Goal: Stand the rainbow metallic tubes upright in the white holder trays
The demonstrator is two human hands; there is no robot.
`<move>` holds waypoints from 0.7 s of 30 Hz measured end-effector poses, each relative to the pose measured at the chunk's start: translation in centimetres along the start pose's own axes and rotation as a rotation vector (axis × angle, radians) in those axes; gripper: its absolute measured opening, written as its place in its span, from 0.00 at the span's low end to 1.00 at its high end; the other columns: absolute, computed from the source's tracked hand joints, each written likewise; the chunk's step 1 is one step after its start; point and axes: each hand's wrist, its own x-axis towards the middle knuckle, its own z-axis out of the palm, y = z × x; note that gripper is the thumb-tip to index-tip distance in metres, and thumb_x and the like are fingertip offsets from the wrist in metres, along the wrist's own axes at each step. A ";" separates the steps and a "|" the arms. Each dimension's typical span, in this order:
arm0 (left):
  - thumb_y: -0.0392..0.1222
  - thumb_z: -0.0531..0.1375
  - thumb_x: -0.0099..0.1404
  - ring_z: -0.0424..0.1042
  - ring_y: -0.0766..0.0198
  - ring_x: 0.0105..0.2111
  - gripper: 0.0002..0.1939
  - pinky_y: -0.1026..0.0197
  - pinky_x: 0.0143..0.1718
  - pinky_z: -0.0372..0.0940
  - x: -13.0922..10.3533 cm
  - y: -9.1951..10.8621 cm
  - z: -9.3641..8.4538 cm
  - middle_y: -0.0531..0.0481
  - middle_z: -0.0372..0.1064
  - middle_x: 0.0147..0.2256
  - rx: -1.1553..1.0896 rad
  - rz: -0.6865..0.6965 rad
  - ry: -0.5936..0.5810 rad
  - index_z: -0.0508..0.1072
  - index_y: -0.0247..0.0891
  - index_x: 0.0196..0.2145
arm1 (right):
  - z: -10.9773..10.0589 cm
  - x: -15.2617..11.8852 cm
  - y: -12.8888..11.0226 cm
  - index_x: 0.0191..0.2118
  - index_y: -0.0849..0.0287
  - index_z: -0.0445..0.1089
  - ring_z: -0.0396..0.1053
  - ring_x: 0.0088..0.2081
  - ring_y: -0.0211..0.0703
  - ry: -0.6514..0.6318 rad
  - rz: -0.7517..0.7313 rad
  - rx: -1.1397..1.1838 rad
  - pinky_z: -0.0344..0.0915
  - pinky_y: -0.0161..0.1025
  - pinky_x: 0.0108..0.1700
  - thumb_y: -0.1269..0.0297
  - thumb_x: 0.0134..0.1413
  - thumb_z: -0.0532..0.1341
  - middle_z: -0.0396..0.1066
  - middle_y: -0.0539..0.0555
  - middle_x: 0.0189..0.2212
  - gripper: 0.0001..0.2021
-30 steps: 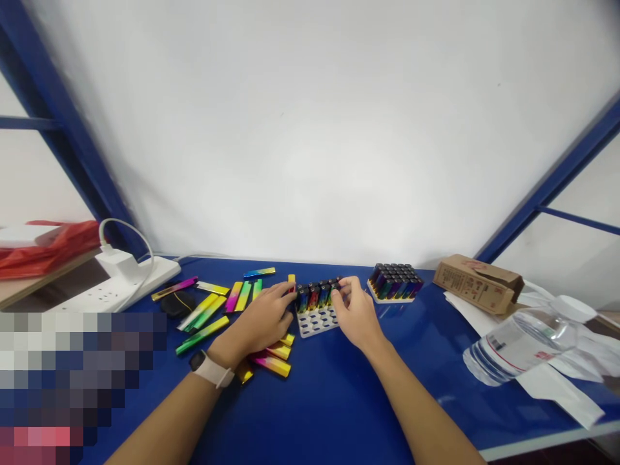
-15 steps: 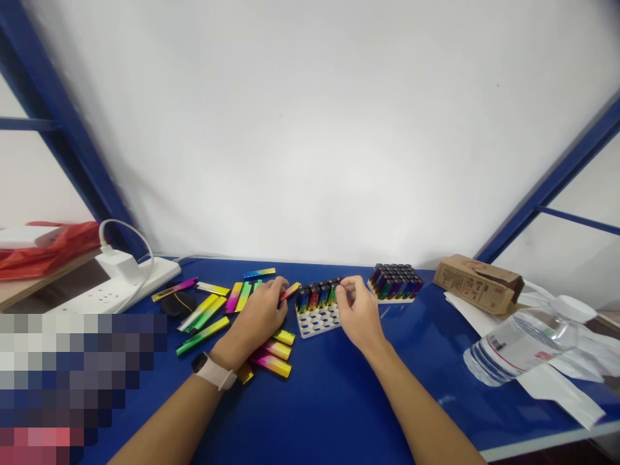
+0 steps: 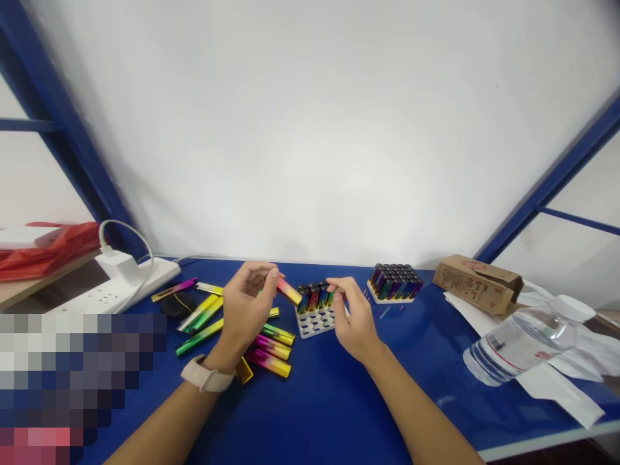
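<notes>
My left hand (image 3: pixel 248 307) is closed on one end of a flat, shiny red-and-yellow casing (image 3: pixel 290 292). Its free end points right, toward a white rack (image 3: pixel 310 329) with rows of holes. Black-topped, brightly coloured sticks (image 3: pixel 313 297) stand upright along the rack's back. Over the rack's right side is my right hand (image 3: pixel 356 316), with thumb and forefinger apart and nothing visible between them; it hides some of the sticks. More shiny casings lie loose around my left hand, among them a pink-and-yellow casing (image 3: pixel 268 363) and a green casing (image 3: pixel 201 337).
A second rack (image 3: pixel 394 299) full of dark sticks stands at the back right. Farther right are a cardboard box (image 3: pixel 477 284), a water bottle (image 3: pixel 527 342) and white paper (image 3: pixel 564 394). To the left lie a power strip (image 3: pixel 157 274) and a black object (image 3: pixel 177 303). A white wall rises behind.
My left hand has lifted and turned, bringing the red-and-yellow casing up off the pile. My right thumb and forefinger have parted slightly near the rack.
</notes>
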 end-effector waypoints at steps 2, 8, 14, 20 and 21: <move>0.48 0.64 0.65 0.76 0.63 0.30 0.11 0.61 0.31 0.72 -0.4 0.2 0.2 0.49 0.76 0.31 -0.034 -0.027 -0.098 0.73 0.37 0.38 | -0.3 0.0 -0.7 0.54 0.55 0.66 0.69 0.41 0.46 -0.053 -0.009 0.026 0.63 0.45 0.48 0.64 0.69 0.50 0.71 0.57 0.42 0.14; 0.45 0.66 0.63 0.77 0.62 0.30 0.10 0.61 0.31 0.73 -1.7 0.5 1.0 0.52 0.76 0.30 -0.084 -0.084 -0.414 0.70 0.40 0.37 | -0.5 0.1 -1.7 0.41 0.54 0.70 0.67 0.31 0.43 -0.266 0.066 0.089 0.63 0.41 0.38 0.58 0.65 0.58 0.71 0.50 0.29 0.07; 0.46 0.63 0.67 0.77 0.62 0.34 0.10 0.58 0.38 0.74 -1.6 0.5 0.7 0.51 0.74 0.34 0.004 -0.009 -0.436 0.66 0.40 0.35 | 0.4 0.0 -0.7 0.43 0.54 0.68 0.65 0.27 0.39 -0.241 0.211 0.264 0.61 0.37 0.32 0.57 0.64 0.59 0.70 0.48 0.28 0.08; 0.54 0.70 0.56 0.71 0.52 0.51 0.38 0.49 0.52 0.69 -1.0 -0.7 0.2 0.42 0.67 0.52 0.352 0.141 -0.360 0.59 0.42 0.58 | 0.5 0.6 0.9 0.43 0.53 0.56 0.70 0.27 0.38 0.151 0.386 0.450 0.67 0.38 0.33 0.58 0.64 0.59 0.73 0.50 0.32 0.10; 0.56 0.70 0.55 0.69 0.49 0.56 0.45 0.47 0.55 0.68 -1.1 -1.0 0.2 0.40 0.64 0.57 0.378 0.131 -0.414 0.54 0.43 0.63 | 0.4 0.7 1.3 0.44 0.53 0.55 0.69 0.26 0.38 0.205 0.402 0.463 0.67 0.38 0.32 0.57 0.64 0.59 0.73 0.49 0.32 0.12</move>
